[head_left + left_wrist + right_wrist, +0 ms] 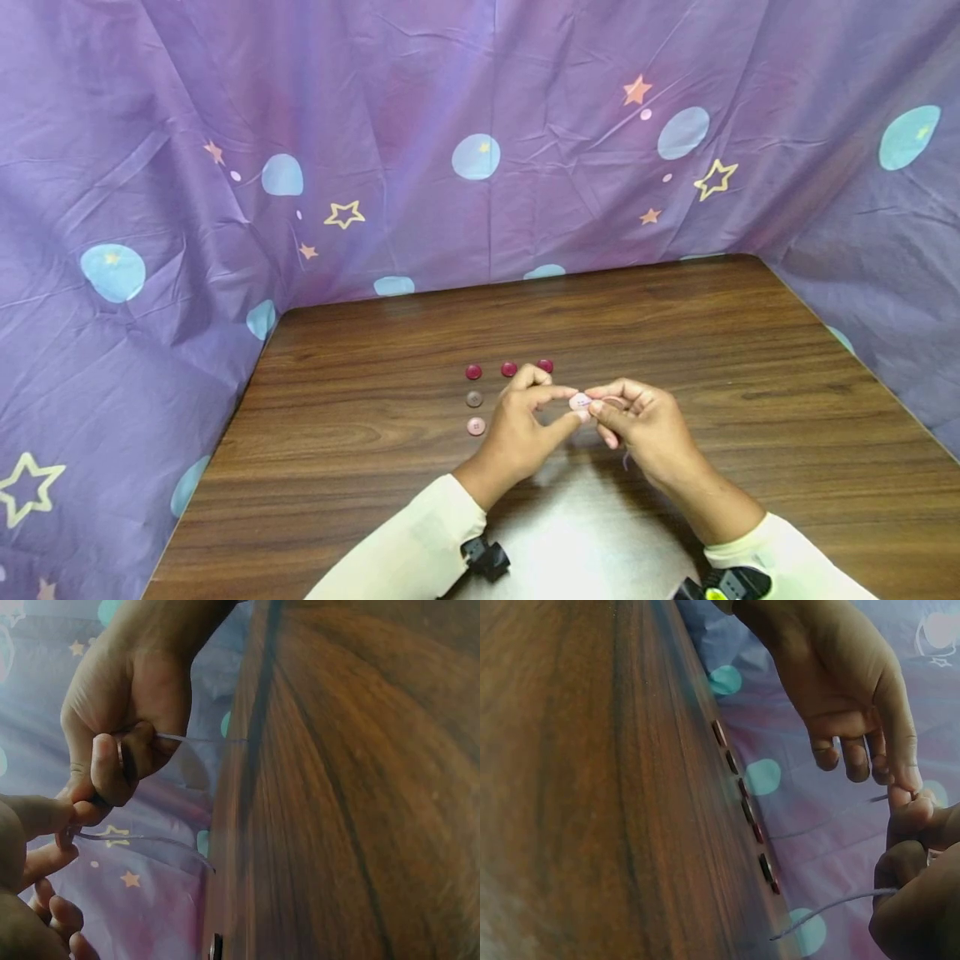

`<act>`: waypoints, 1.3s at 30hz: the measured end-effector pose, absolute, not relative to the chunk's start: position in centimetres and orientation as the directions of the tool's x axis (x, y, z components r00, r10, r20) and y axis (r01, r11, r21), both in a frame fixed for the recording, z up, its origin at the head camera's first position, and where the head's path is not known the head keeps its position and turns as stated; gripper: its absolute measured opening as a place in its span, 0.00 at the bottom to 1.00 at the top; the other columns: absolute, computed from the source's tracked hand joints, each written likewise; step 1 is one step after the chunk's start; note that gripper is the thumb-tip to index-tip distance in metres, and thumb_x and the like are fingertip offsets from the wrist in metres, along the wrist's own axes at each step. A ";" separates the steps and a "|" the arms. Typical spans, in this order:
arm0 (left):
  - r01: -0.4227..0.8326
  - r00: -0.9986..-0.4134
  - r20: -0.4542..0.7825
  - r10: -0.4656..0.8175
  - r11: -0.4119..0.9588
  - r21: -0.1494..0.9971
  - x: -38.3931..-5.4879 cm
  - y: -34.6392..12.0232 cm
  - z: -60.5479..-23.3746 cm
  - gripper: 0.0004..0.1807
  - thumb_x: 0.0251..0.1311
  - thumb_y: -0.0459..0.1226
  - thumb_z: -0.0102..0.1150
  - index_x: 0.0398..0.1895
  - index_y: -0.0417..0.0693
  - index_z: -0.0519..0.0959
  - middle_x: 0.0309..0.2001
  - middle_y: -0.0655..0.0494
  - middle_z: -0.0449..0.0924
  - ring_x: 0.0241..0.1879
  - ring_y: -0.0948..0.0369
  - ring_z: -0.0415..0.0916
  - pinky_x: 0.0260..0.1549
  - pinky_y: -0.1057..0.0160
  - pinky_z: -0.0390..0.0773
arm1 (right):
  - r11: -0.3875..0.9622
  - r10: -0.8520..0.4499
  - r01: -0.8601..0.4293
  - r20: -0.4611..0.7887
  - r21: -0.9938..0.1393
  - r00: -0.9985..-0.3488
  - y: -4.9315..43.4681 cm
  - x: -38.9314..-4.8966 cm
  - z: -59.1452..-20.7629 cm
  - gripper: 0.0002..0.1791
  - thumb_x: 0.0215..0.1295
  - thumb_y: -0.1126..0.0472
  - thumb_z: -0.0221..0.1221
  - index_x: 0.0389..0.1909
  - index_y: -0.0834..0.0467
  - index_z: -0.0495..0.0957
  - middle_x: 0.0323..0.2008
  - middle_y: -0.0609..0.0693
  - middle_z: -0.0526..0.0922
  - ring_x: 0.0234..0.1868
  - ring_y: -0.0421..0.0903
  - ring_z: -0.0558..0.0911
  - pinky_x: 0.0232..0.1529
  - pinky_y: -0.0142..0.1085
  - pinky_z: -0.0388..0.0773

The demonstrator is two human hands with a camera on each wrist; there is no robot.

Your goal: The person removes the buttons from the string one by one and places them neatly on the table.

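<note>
My left hand pinches a pale pink button by its edge between thumb and forefinger, above the table. Right beside it, my right hand holds a thin lilac cord with thumb and forefinger against the button. One length of cord trails from the button on the left hand's side. Another stretch hangs out of the right hand's curled fingers in the right wrist view. Fingertips cover much of the button, so how the cord passes through its holes cannot be made out.
On the brown wooden table lie three dark red buttons in a back row. A brown button and another pink button line up in front of the leftmost one. A purple patterned cloth hangs behind and at both sides.
</note>
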State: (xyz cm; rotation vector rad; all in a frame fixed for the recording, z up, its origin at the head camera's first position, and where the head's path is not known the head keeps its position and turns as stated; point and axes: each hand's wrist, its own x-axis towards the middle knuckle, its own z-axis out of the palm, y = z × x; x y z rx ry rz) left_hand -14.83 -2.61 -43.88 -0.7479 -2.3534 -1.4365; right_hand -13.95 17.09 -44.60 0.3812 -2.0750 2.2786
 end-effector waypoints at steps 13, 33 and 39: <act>0.626 -0.779 0.574 0.251 0.335 0.704 -14.9 -2.5 -44.7 0.12 0.58 0.34 0.81 0.44 0.40 0.93 0.40 0.50 0.72 0.36 0.59 0.72 0.37 0.55 0.82 | -0.001 -0.104 -0.178 0.178 -0.984 -0.979 16.9 -13.7 -44.5 0.11 0.74 0.73 0.64 0.48 0.80 0.81 0.21 0.41 0.85 0.15 0.34 0.72 0.15 0.30 0.67; 0.614 -0.789 0.574 0.216 0.289 0.735 -15.0 -3.6 -45.5 0.13 0.57 0.33 0.81 0.45 0.44 0.93 0.50 0.46 0.76 0.49 0.56 0.78 0.56 0.64 0.80 | 0.098 -0.074 -0.218 0.212 -0.971 -0.975 17.0 -14.0 -44.5 0.05 0.74 0.75 0.62 0.42 0.76 0.80 0.29 0.38 0.92 0.14 0.32 0.72 0.15 0.28 0.67; 0.594 -0.804 0.549 0.229 0.299 0.747 -15.0 -4.2 -45.5 0.13 0.57 0.35 0.82 0.46 0.45 0.93 0.55 0.46 0.79 0.59 0.47 0.80 0.64 0.57 0.79 | 0.100 -0.101 -0.236 0.226 -0.967 -0.969 17.4 -14.1 -44.3 0.07 0.71 0.77 0.64 0.46 0.78 0.82 0.29 0.34 0.92 0.14 0.33 0.73 0.14 0.28 0.68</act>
